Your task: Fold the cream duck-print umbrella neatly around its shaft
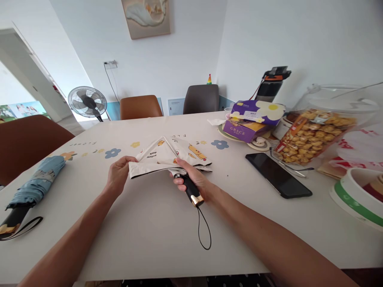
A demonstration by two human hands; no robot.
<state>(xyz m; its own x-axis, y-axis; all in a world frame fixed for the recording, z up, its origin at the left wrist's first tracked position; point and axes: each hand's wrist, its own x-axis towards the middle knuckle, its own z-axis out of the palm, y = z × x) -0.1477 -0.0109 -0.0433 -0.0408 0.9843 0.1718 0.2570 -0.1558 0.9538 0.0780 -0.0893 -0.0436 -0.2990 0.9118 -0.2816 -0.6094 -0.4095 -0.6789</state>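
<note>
A cream folding umbrella (161,153) printed with yellow ducks lies partly spread over the table in front of me, its canopy loose and pointing away. My left hand (119,172) pinches the canopy's left edge between thumb and fingers. Around the top of the black handle, where it meets the cloth, my right hand (191,177) is closed, with the thumb on the fabric. The handle (194,192) ends in a gold-coloured cap, and a thin black wrist loop hangs from it. To the left lies a second umbrella (42,181), blue and folded, with a black handle.
On the white table (143,231), a black phone (278,175) lies right of my hands, with glasses (291,163) beyond. Further right stand a large snack jar (317,135), a purple tissue pack (257,111) and a white-green roll (356,199). Chairs and a fan (87,102) stand behind.
</note>
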